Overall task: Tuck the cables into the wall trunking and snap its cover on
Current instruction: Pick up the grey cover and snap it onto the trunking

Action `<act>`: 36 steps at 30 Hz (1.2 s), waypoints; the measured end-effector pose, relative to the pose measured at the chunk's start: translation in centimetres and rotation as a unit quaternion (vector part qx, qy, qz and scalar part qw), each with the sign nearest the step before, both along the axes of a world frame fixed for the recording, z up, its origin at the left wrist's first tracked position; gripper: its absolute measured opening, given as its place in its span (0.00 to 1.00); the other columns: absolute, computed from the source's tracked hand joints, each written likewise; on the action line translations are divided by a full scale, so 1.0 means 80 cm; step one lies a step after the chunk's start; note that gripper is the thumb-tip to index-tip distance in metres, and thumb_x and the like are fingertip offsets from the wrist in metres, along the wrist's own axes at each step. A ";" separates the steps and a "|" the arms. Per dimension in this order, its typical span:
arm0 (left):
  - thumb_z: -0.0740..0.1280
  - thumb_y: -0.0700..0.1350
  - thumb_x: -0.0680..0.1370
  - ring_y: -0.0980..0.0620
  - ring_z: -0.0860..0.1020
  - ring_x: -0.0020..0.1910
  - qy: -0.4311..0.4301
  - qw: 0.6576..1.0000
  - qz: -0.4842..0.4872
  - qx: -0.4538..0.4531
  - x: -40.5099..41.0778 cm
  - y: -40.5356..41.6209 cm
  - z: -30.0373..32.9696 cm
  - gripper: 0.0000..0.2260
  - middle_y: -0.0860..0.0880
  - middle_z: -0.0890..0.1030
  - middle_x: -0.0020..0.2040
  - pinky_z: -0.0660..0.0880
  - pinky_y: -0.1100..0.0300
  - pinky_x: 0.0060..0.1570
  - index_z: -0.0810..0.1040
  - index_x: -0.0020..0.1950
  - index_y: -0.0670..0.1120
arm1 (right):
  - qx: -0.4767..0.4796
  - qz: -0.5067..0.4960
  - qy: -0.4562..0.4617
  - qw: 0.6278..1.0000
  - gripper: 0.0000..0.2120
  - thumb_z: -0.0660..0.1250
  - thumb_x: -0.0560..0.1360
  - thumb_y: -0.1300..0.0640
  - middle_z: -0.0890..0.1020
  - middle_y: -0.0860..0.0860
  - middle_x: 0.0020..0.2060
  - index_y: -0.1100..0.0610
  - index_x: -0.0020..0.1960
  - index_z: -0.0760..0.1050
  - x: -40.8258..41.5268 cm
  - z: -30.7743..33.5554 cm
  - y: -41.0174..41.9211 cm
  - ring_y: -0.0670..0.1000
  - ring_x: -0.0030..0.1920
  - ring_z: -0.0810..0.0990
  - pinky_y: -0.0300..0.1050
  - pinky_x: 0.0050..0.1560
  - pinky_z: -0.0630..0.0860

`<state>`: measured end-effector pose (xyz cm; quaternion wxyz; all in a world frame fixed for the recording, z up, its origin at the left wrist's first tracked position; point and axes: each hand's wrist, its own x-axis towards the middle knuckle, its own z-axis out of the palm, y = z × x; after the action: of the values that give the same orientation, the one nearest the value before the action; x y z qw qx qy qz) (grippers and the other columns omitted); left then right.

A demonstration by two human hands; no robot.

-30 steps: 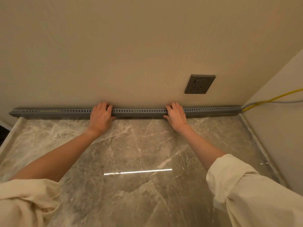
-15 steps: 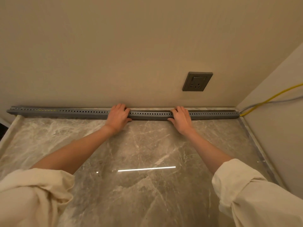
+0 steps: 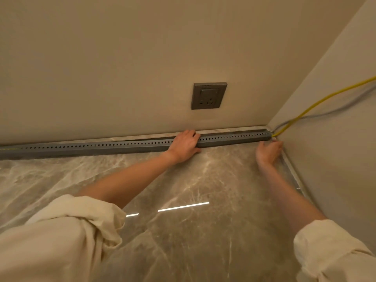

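The grey slotted trunking [image 3: 101, 146] lies along the floor's [image 3: 183, 231] far edge against the wall. The left hand [image 3: 184, 146] presses on it, fingers spread flat. The right hand [image 3: 268, 151], blurred, fingers loosely curled, hovers by its corner end, where yellow cable [image 3: 317, 102] and grey cable [image 3: 329, 111] emerge

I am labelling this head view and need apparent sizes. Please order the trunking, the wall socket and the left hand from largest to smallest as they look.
1. Trunking: spans most of the view's width.
2 and 3. Socket and left hand: they look alike in size, so I do not rank them.
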<state>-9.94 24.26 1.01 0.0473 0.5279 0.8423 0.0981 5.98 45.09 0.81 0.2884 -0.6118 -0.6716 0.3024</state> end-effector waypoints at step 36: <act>0.66 0.49 0.75 0.42 0.74 0.52 -0.005 0.997 0.021 0.073 -0.017 0.022 0.026 0.13 0.41 0.77 0.52 0.72 0.50 0.48 0.70 0.51 0.41 | 0.098 0.012 0.118 0.988 0.15 0.52 0.81 0.62 0.78 0.70 0.53 0.73 0.56 0.71 -0.061 0.029 0.096 0.66 0.54 0.76 0.52 0.52 0.65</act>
<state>-11.29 26.05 3.11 0.0105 0.5114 0.8436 0.1633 1.11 52.80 3.15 0.4208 -0.5323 -0.6665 0.3087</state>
